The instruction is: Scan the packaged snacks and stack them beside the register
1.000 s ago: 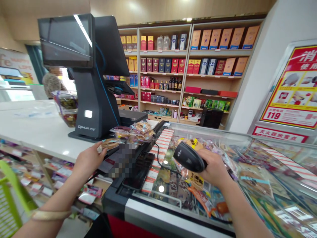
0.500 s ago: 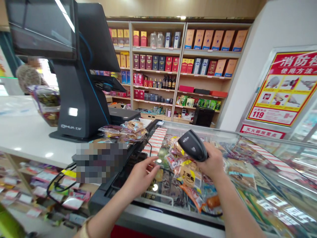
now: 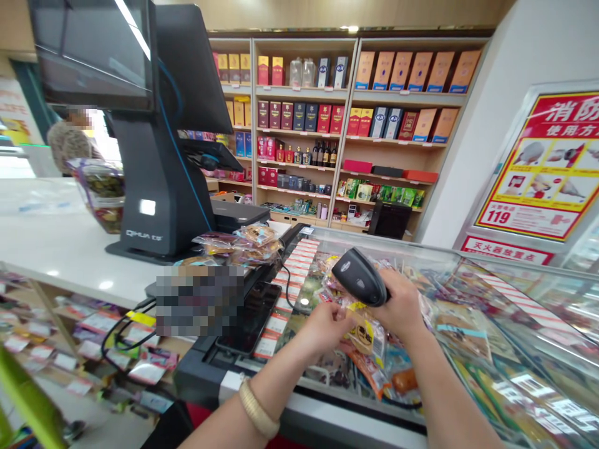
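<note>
My right hand is wrapped round the handle of a black barcode scanner, its head tilted to the left over the glass-topped case. Just below the scanner, my left hand pinches the left edge of a clear snack packet with a yellow band and a printed barcode. The fingertips partly cover that edge. Under and around this packet lie an orange snack packet, a wrapped sausage and several other packaged snacks.
A black phone lies left of the case's glass. Behind it are bagged snacks piled near a large checkout terminal on a white counter. Loose black cables hang at the counter's front. A person stands far left.
My left hand has moved right, from over the glass to the snack packet, and its fingers have closed on the edge. The scanner stays over the packets. The view has shifted slightly.
</note>
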`<state>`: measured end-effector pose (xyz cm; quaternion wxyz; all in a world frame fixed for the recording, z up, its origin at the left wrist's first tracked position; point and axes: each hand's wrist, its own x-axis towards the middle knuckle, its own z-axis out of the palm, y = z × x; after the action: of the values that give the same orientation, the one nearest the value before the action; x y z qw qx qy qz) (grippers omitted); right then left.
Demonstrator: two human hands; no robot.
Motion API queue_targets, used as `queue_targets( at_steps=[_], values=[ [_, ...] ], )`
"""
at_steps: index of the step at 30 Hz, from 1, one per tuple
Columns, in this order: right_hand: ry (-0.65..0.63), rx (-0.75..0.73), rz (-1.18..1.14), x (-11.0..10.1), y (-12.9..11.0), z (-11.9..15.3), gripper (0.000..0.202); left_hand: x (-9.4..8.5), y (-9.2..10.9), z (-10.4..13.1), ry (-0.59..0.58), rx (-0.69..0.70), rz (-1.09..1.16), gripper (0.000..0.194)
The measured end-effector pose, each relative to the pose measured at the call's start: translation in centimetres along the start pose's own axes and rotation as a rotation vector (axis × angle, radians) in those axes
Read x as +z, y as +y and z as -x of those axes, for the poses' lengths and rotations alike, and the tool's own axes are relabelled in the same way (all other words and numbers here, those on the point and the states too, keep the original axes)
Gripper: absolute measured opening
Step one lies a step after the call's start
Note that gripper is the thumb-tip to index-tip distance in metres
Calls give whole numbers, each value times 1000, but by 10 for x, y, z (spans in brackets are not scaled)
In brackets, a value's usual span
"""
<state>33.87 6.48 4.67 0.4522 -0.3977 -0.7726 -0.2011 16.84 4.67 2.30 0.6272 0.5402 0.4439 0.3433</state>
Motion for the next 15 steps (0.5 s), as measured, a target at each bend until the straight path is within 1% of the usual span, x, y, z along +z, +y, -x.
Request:
queue_targets(
  at_steps=[3,5,6,8,10,12,15],
  values=[
    [-10,-6,-12,0,-1,0,9,-11,-2,8,8,16,94,26],
    [4,-16,-25,0,-1,-1,10,-24,-4,16,47,56,170,32],
    [12,-21,-31,-1,-1,-2,11,-31,-6,21,87,87,207,35],
    [11,-25,-49,-1,-2,-2,13,-47,-8,32,201,164,275,39],
    [-17,-19,-79,-2,-4,-3,13,-64,-8,41,323,244,320,41],
    [-66,-19,-116,-3,-7,-2,14,-79,-8,48,428,311,329,43],
    [-179,-34,-158,-1,-14,-2,19,-96,-8,55,542,395,297,47]
  ],
)
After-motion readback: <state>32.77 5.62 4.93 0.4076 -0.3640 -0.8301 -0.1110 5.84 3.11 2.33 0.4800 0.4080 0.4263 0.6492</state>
